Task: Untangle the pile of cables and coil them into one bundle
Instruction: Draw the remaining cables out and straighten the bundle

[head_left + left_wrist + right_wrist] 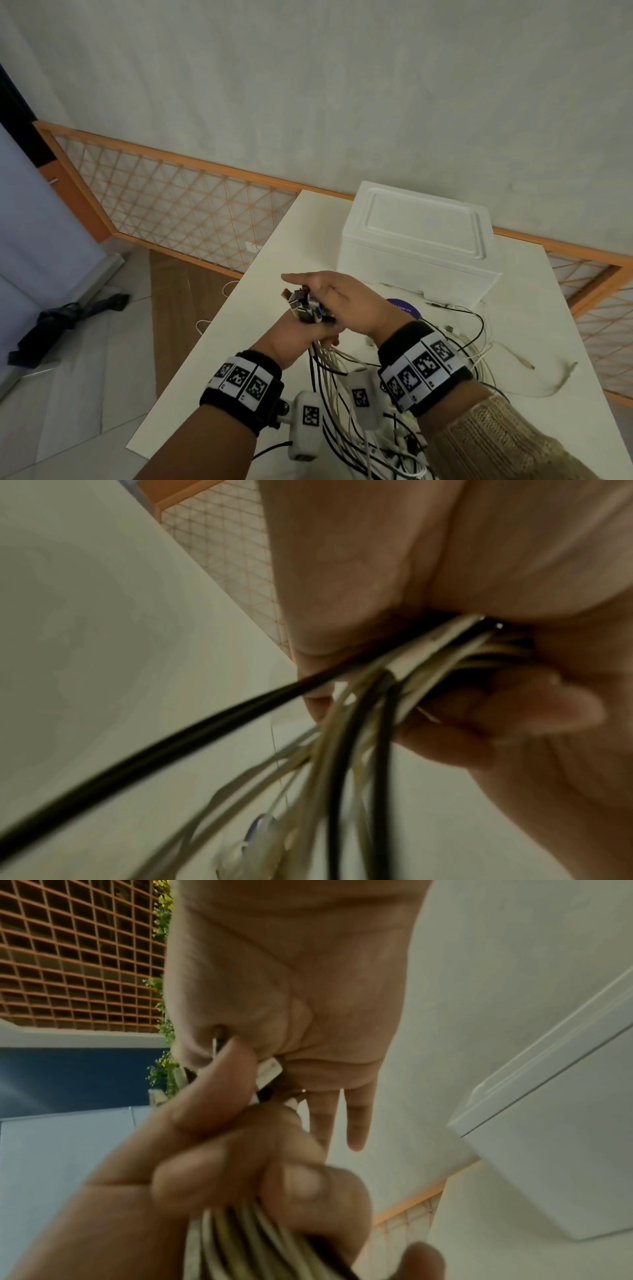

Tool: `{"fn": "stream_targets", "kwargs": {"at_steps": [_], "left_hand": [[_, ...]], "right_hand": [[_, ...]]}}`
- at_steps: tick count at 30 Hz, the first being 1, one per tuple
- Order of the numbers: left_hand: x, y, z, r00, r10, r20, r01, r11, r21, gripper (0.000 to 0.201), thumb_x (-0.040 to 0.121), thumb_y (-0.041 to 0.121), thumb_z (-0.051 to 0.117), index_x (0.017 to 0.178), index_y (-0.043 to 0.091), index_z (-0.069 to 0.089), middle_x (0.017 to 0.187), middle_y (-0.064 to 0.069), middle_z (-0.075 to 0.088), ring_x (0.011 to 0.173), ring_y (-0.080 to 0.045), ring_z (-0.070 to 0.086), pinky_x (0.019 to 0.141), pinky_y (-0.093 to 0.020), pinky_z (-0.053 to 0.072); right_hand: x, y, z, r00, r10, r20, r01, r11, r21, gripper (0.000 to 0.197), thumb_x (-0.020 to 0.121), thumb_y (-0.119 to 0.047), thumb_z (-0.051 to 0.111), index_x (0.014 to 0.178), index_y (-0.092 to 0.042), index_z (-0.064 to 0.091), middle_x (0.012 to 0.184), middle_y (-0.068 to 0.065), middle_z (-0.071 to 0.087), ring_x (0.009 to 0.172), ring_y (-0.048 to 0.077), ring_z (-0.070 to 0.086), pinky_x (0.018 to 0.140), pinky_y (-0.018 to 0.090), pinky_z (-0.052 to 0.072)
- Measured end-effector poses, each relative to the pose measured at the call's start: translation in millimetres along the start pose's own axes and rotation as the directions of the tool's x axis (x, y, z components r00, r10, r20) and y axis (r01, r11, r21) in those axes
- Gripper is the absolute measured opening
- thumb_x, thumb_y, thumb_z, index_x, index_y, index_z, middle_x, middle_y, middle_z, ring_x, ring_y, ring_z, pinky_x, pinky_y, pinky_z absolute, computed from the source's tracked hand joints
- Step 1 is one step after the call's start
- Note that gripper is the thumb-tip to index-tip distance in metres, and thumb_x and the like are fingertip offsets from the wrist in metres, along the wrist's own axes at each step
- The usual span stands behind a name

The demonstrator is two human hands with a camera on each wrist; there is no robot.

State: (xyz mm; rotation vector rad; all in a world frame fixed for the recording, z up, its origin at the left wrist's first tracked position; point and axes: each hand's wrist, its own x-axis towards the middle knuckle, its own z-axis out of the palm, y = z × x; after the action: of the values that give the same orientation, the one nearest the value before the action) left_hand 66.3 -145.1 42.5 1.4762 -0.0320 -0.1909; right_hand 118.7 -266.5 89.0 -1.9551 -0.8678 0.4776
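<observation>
While cables (329, 373) fill left hand (291, 329), white box (418, 246) just beyond.

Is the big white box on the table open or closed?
Closed. The lid sits flat on top of the white box with no gap showing. What is inside cannot be seen.

The head camera looks down and forward from above the near table (239, 329) edge. Each wrist camera sits very close, facing along its palm; all three share the gripped cables (320, 356) (369, 696) (246, 1240).
</observation>
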Motion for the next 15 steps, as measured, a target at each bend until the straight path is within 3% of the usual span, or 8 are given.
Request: {"fn": "stream_targets", "kwargs": {"at_steps": [2, 5, 8, 10, 12, 15], "left_hand": [[2, 1, 1, 0.999, -0.005, -0.032, 0.005, 1.000, -0.007, 0.020, 0.077, 0.018, 0.065, 0.060, 0.013, 0.057, 0.049, -0.004, 0.051, 0.055, -0.021, 0.053, 0.062, -0.023, 0.049], [11, 1, -1, 0.990, -0.008, -0.142, 0.010, 1.000, 0.013, 0.024, 0.085, 0.022, 0.066, 0.066, 0.011, 0.055, 0.053, -0.004, 0.052, 0.058, -0.019, 0.055, 0.068, -0.028, 0.048], [14, 1, -1, 0.985, 0.014, -0.175, -0.008, 0.999, 0.037, 0.010, 0.086, 0.010, 0.066, 0.078, 0.009, 0.060, 0.064, -0.005, 0.059, 0.060, -0.015, 0.058, 0.066, -0.028, 0.048], [13, 1, 1, 0.987, 0.030, -0.159, -0.023, 0.999, 0.049, 0.007, 0.075, 0.009, 0.066, 0.082, 0.010, 0.063, 0.071, -0.005, 0.066, 0.069, -0.015, 0.064, 0.069, -0.031, 0.051], [11, 3, 5, 0.988, 0.032, -0.154, -0.026, 0.999, 0.039, 0.014, 0.075, 0.007, 0.061, 0.088, 0.014, 0.063, 0.079, 0.001, 0.069, 0.076, -0.007, 0.067, 0.070, -0.022, 0.053], [12, 6, 9, 0.990, 0.017, -0.137, -0.008, 0.998, 0.061, 0.028, 0.090, -0.009, 0.051, 0.089, 0.017, 0.058, 0.088, 0.005, 0.061, 0.076, 0.014, 0.060, 0.065, -0.004, 0.044]], "right_hand": [[3, 5, -3, 0.997, -0.002, -0.083, 0.018, 0.982, 0.189, 0.077, 0.079, -0.083, 0.014, 0.133, -0.042, 0.049, 0.133, -0.013, 0.055, 0.121, 0.006, 0.052, 0.103, 0.029, 0.039], [4, 14, -6, 0.973, 0.049, -0.224, 0.031, 0.940, 0.341, 0.094, 0.067, -0.092, 0.021, 0.138, -0.036, 0.043, 0.136, -0.011, 0.053, 0.123, 0.003, 0.050, 0.107, 0.031, 0.038], [2, 15, 3, 0.974, 0.035, -0.226, 0.024, 0.968, 0.252, 0.080, 0.077, -0.083, 0.031, 0.141, -0.036, 0.038, 0.137, -0.013, 0.051, 0.126, 0.001, 0.047, 0.109, 0.027, 0.036], [5, 13, 11, 0.973, -0.001, -0.232, 0.032, 0.991, 0.129, 0.059, 0.092, -0.061, 0.035, 0.141, -0.029, 0.040, 0.138, -0.009, 0.051, 0.128, 0.002, 0.045, 0.111, 0.030, 0.035], [8, 9, 14, 0.961, -0.085, -0.262, 0.082, 0.996, -0.021, 0.045, 0.097, -0.038, 0.040, 0.138, -0.022, 0.047, 0.137, -0.004, 0.052, 0.126, 0.002, 0.044, 0.111, 0.029, 0.034], [11, 11, 15, 0.951, -0.212, -0.226, 0.182, 0.972, -0.145, 0.037, 0.095, -0.031, 0.047, 0.128, -0.020, 0.059, 0.133, -0.004, 0.057, 0.124, -0.004, 0.043, 0.107, 0.017, 0.032]]}}
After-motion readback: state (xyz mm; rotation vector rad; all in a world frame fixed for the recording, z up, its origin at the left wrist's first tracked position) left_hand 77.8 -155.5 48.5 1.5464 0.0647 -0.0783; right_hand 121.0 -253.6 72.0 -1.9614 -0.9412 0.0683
